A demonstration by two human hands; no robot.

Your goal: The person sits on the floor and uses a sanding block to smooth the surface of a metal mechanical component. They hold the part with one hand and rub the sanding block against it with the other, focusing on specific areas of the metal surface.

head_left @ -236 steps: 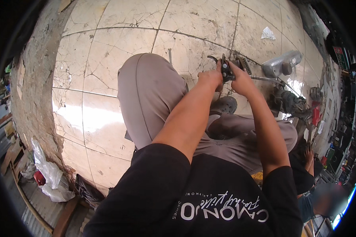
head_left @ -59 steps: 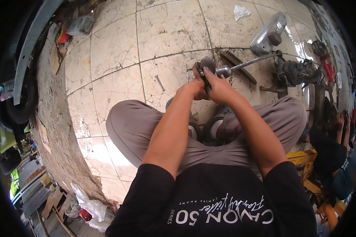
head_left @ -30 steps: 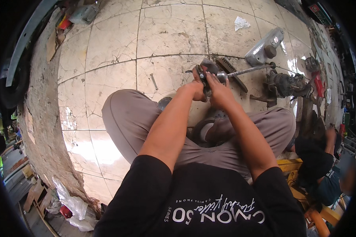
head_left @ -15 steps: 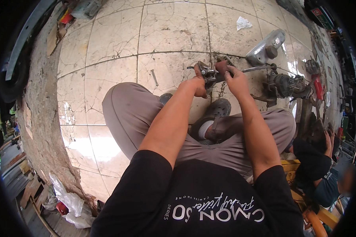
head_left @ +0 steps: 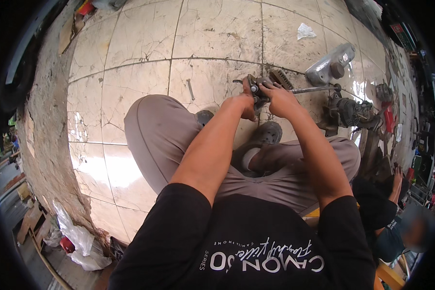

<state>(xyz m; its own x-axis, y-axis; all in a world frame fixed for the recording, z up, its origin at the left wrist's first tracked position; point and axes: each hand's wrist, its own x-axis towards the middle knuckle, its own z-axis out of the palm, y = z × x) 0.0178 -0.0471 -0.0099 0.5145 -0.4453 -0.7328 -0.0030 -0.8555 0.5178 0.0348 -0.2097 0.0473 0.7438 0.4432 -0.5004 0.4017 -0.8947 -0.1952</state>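
Over the tiled floor in front of my crossed legs, my left hand (head_left: 244, 103) is closed around a small greasy metal part (head_left: 254, 89) with a lever-like tip. Against the right side of that part presses my right hand (head_left: 280, 100), its fingers bent over the metal. A reddish-brown piece of sandpaper showed in the right hand a moment ago; the fingers hide it now. Just beyond the right fingers lies a bristle brush (head_left: 281, 79). A long metal bar (head_left: 314, 89) with a round end extends rightward on the floor beside my right hand.
A small spanner (head_left: 191, 90) lies left of my hands. To the right are a silvery metal cover (head_left: 326, 65) and an alternator (head_left: 345, 111). White crumpled paper (head_left: 305, 32) lies farther off. Another person (head_left: 396, 217) sits at lower right. Clear plastic bags (head_left: 79, 241) lie at lower left.
My right hand has come in onto the metal part, and the reddish-brown sandpaper has gone out of sight under its fingers. My left hand keeps its hold. The view has shifted slightly.
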